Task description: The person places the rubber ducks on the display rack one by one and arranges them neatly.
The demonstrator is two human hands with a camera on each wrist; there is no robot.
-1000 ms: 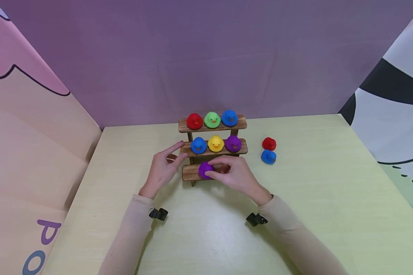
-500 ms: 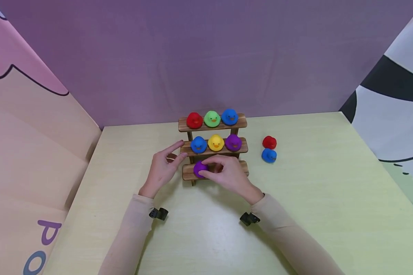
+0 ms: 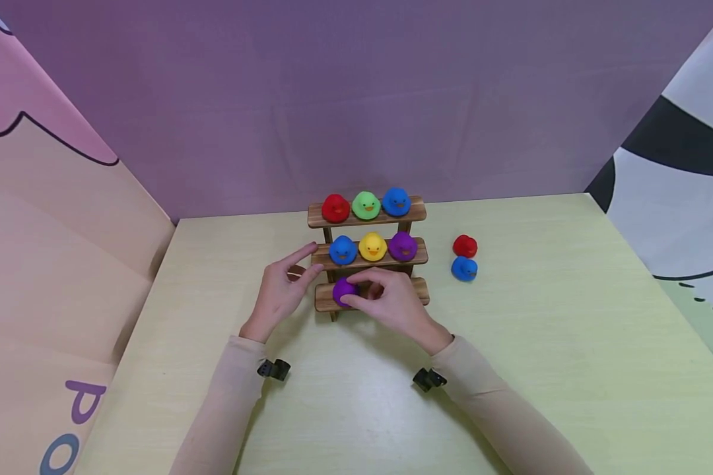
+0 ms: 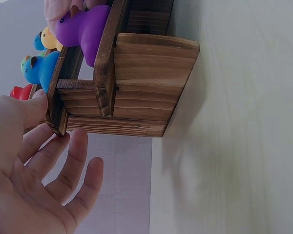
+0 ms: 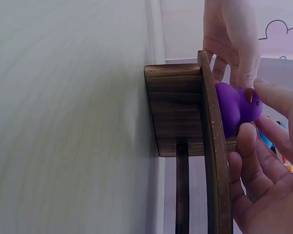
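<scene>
The right hand (image 3: 395, 307) pinches a purple duck (image 3: 344, 291) between its thumb and fingers. The duck sits on the bottom step of a little wooden rack (image 3: 327, 300), at the left end of that step. In the right wrist view the duck's bottom seems to touch the wood, but the fingers hide part of it, so I cannot be sure.

The left hand (image 3: 279, 290) is just left of the duck. Its fingers are straight and spread, and it holds nothing. Its fingertips (image 4: 39, 105) touch the left end of the middle step.

Just past the hands, on the middle step, sit a blue duck (image 3: 342, 250), a yellow duck (image 3: 372, 246) and another purple duck (image 3: 403, 245). On the top step, farther away, sit a red duck (image 3: 335, 207), a green duck (image 3: 366, 205) and a second blue duck (image 3: 396, 202).

Off to the right of the right hand, two ducks sit on the pale green table (image 3: 570, 343), one red (image 3: 465, 245) and one blue (image 3: 464, 268), touching each other.
</scene>
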